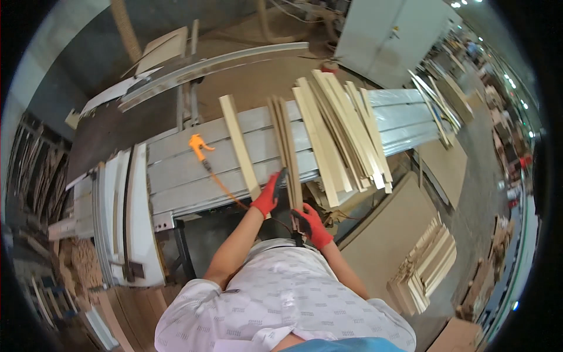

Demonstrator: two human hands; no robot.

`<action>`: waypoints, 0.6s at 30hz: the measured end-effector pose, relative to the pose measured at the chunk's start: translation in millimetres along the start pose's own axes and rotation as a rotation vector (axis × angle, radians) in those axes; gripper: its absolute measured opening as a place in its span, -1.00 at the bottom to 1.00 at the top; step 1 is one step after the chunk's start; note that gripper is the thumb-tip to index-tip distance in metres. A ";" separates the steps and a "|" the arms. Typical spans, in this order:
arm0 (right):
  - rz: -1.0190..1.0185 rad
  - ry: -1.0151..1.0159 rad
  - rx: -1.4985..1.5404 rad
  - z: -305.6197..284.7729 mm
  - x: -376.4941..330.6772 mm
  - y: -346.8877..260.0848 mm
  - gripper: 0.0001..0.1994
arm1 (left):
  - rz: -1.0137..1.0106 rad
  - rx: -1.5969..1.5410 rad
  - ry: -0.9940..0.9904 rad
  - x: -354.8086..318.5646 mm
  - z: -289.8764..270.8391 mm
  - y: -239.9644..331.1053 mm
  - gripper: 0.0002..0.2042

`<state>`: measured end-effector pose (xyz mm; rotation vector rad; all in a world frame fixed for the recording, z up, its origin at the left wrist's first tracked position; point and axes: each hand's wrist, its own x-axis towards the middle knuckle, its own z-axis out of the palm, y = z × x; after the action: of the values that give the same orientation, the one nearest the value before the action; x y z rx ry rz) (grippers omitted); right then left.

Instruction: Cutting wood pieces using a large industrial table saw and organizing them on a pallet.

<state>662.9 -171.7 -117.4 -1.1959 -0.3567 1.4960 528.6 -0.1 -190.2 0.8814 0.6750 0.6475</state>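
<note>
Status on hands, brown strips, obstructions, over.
Left hand, right hand at brown strips. Strips overhang metal table. Orange air gun lies left, seemingly not blocking.

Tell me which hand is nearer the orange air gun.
Left. The left hand is right of the orange air gun and closer to the body; the right hand is farther right, holding brown strips.

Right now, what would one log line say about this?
left hand: at brown strips | right hand: on their near end | orange air gun: on table

Left hand [268,196], right hand [314,226] (gloved); 2 forearms [236,245] inward-angled.
</note>
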 end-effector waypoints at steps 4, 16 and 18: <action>0.026 -0.031 0.004 -2.6 12.2 17.6 -0.71 | -0.238 -0.331 -0.208 -7.2 28.1 6.1 -0.57; -0.788 0.531 -1.182 -14.4 53.1 -53.4 -0.75 | -0.137 -0.402 0.028 -34.5 40.1 17.4 -0.65; -0.749 0.452 -1.112 -8.4 68.2 -45.6 -0.76 | -0.038 -0.220 0.161 -37.4 39.9 29.5 -0.67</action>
<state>705.3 -101.0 -118.7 -1.8890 -1.2486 0.2680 528.8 -32.3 -137.2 0.6161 0.7470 0.7485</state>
